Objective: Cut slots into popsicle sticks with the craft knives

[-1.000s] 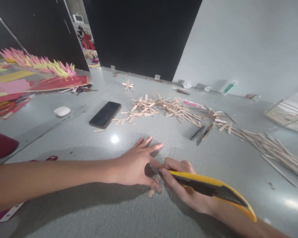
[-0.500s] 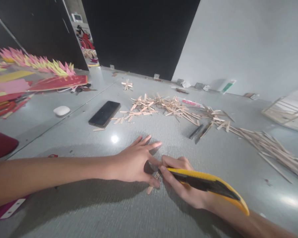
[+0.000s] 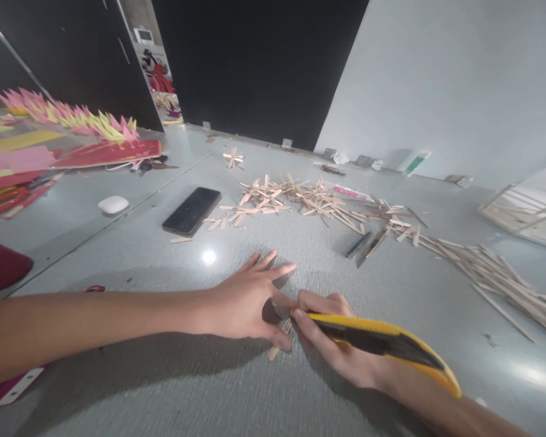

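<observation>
My right hand (image 3: 334, 343) is closed around a yellow-and-black utility knife (image 3: 382, 340), whose handle slants down to the right across my wrist. The knife's tip end, mostly hidden by my fingers, is at a small flat wooden stick (image 3: 273, 352) on the table. My left hand (image 3: 250, 303) pins that stick with thumb and index finger. The other fingers of that hand are spread on the tabletop. A slot-like mark shows on the stick near the thumb; its far end is hidden by my fingers.
Beyond my hands lie a black phone (image 3: 192, 210) and a pile of short wooden sticks (image 3: 309, 197). Longer strips (image 3: 505, 279) are heaped at right, near two dark pens or blades (image 3: 366, 246). A white case (image 3: 113, 205) and pink-yellow paper craft (image 3: 73, 118) are at left.
Both hands keep nearly the same pose over the wooden stick. The right hand and utility knife have shifted very slightly down and right in view.
</observation>
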`<state>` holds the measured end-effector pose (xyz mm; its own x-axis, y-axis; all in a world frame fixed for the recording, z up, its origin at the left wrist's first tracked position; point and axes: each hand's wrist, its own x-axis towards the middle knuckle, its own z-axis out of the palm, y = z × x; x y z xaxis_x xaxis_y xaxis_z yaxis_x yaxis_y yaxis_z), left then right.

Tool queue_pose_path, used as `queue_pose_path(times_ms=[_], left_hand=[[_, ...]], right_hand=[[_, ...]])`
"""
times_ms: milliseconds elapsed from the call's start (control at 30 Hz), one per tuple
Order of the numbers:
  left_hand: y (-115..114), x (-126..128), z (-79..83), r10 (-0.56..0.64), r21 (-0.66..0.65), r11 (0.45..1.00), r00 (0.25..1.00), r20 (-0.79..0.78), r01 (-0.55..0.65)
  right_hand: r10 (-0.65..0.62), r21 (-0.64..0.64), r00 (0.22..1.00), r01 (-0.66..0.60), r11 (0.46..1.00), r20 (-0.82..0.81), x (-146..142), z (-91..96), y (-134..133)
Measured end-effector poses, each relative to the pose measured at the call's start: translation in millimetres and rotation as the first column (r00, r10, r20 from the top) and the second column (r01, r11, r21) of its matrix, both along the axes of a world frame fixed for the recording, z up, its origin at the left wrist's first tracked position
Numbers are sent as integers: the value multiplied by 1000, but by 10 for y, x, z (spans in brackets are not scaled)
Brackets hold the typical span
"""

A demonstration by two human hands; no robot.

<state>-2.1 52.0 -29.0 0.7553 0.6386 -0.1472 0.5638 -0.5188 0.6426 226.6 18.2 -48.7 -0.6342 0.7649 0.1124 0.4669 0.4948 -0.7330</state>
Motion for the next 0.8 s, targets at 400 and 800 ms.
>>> queue_pose_path(times_ms=[400, 800], left_hand=[[-16, 8, 19, 12, -18, 1000, 1000, 3, -12], [-3, 7, 3, 8, -13, 1000, 999, 36, -7]], right_hand=[[-44, -6, 999, 43, 999, -26, -32, -1, -13], [-23, 16, 1000, 23, 1000, -9, -33, 37, -21]])
